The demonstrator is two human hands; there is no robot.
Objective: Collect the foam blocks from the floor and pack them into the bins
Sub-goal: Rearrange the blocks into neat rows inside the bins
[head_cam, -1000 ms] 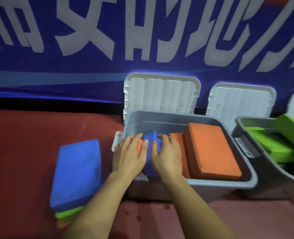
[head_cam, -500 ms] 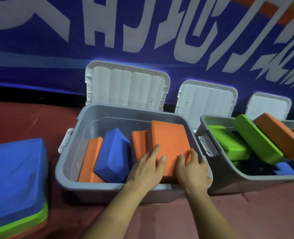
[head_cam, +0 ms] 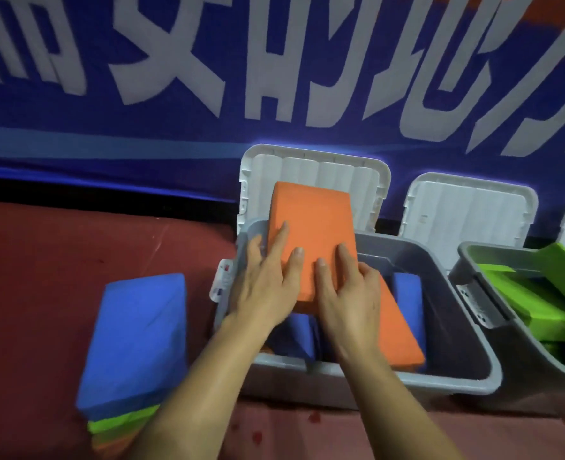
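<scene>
While both hands lie on it, orange foam block [head_cam: 311, 220] leans tilted in grey bin [head_cam: 440, 381], upper end rising in front of open white lid [head_cam: 314, 166]. Left hand [head_cam: 268, 283] and right hand [head_cam: 349, 293]: fingers straight, spread flat on block's broad face, none curled round it. Second orange block [head_cam: 397, 330] and blue blocks [head_cam: 407, 293] lower in same bin. Left of bin, on red floor [head_cam: 42, 260]: stack, top blue block [head_cam: 138, 336] over green block [head_cam: 118, 423]. Right: second bin [head_cam: 473, 260], green blocks [head_cam: 523, 307] inside
</scene>
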